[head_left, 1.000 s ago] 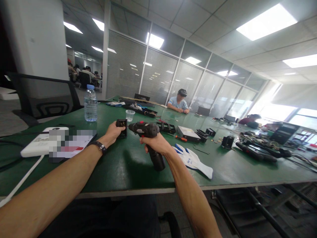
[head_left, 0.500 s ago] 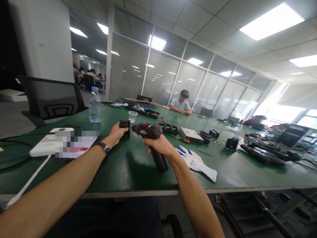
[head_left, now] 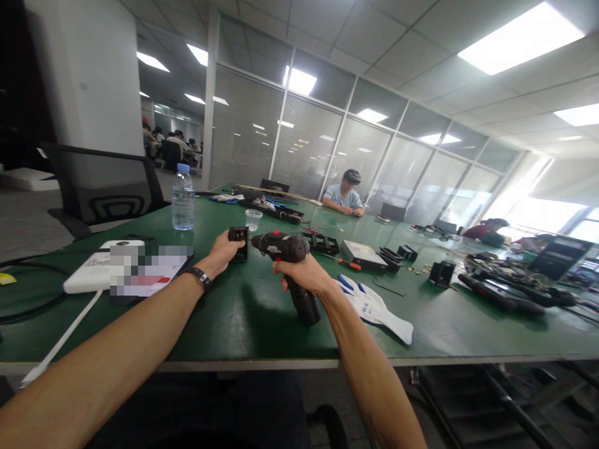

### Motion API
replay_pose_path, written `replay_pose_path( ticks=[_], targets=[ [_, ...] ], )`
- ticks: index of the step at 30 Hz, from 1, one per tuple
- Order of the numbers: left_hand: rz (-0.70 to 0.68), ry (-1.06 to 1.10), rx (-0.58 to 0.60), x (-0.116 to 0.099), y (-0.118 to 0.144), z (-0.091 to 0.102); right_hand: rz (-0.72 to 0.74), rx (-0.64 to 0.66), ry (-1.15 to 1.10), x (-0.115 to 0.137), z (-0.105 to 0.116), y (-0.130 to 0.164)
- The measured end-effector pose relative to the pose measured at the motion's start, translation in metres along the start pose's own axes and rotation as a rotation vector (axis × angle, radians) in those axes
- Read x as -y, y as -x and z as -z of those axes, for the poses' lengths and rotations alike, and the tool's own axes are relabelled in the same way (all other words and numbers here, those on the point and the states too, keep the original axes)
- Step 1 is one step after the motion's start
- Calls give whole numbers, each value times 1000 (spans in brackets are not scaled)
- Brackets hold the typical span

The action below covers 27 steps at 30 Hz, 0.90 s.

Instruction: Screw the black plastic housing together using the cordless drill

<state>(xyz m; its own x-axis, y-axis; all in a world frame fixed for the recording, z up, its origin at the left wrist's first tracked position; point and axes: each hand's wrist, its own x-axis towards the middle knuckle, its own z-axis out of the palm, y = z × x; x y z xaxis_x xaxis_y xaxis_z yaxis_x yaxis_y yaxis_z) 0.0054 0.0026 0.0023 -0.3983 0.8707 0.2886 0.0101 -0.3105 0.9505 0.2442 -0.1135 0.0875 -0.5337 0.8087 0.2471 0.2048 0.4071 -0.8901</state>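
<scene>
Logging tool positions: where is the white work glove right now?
The white work glove lies flat on the green table, just right of the right hand gripping the drill.

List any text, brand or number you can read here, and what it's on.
None can be read.
Water bottle: label too small.
Papers on the white box: print blurred out.
Drill in the right hand: no marking legible.
Black part in the left hand: no marking legible.

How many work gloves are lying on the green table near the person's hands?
1 for certain: a white glove with blue fingertips lies flat on the green table, just right of the right hand gripping the drill. A second may lie under it.
</scene>
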Motion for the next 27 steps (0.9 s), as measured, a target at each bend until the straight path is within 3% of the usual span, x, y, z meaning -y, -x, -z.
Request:
replay_pose_path(
  ticks=[7,27],
  targets=[
    [-15,-46,35,8,-7,2,1,9,22,-4,0,0],
    [10,-22,36,2,-1,2,-14,9,33,-1,0,1]
  ],
)
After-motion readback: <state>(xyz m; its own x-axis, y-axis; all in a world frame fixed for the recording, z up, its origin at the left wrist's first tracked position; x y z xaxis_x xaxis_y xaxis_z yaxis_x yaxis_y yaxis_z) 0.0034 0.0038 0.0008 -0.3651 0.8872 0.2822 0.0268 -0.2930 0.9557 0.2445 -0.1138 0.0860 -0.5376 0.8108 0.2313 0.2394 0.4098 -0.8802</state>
